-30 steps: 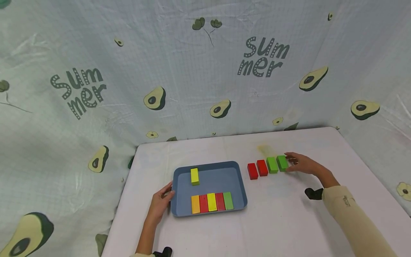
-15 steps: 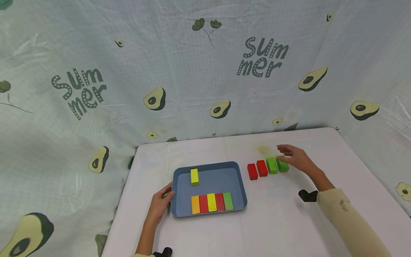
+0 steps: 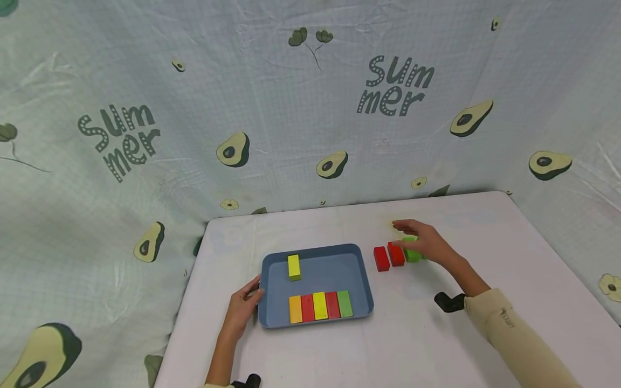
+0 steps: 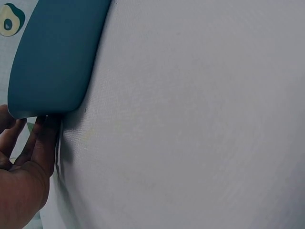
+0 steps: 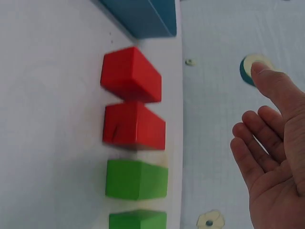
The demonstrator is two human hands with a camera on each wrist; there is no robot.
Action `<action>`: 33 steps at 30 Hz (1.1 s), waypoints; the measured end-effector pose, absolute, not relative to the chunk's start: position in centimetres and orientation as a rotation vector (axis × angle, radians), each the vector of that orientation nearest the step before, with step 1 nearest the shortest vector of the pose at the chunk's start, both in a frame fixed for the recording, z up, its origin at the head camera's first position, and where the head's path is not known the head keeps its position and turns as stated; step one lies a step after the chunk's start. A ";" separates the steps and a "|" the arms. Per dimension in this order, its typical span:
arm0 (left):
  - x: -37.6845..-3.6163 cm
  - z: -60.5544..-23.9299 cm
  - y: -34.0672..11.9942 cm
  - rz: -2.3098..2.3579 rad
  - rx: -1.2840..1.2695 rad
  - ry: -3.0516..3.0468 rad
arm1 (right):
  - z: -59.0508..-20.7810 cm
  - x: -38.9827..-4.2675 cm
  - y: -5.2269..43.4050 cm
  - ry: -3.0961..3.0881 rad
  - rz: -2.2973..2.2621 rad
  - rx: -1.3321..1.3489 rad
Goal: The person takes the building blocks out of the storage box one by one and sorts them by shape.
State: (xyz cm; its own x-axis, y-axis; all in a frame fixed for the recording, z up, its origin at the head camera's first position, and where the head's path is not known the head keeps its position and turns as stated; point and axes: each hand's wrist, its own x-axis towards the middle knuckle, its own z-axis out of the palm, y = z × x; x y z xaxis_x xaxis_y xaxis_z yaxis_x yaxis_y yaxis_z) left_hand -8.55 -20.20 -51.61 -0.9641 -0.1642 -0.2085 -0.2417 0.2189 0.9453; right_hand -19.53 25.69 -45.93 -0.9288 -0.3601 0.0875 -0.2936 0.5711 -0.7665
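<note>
My left hand (image 3: 242, 308) rests at the left end of a blue-grey tray (image 3: 335, 272), its fingers (image 4: 45, 143) against the outer wall. Inside the tray, a row of orange, red, yellow, red and green blocks (image 3: 345, 303) lies along the near side. A lone yellow block (image 3: 294, 267) stands near the back left of it. My right hand (image 3: 429, 245) hovers over the blocks on the table with thumb and fingers apart, holding nothing. Beneath and beside it are two red blocks (image 5: 131, 74) and two green blocks (image 5: 137, 179); the hand partly hides these in the head view.
A white-covered table (image 3: 310, 355) carries everything. Behind it hangs a pale cloth (image 3: 291, 97) printed with avocados and lettering. A yellowish stain shows on the cover behind the loose blocks.
My right hand has moved left from the far-right green block, passing above the green blocks toward the red ones. My left hand, the tray and the blocks have stayed in place.
</note>
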 end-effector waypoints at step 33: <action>-8.6 -52.1 -20.4 1.921 -0.382 2.385 | -46.2 -16.1 17.2 2.563 -1.351 -0.866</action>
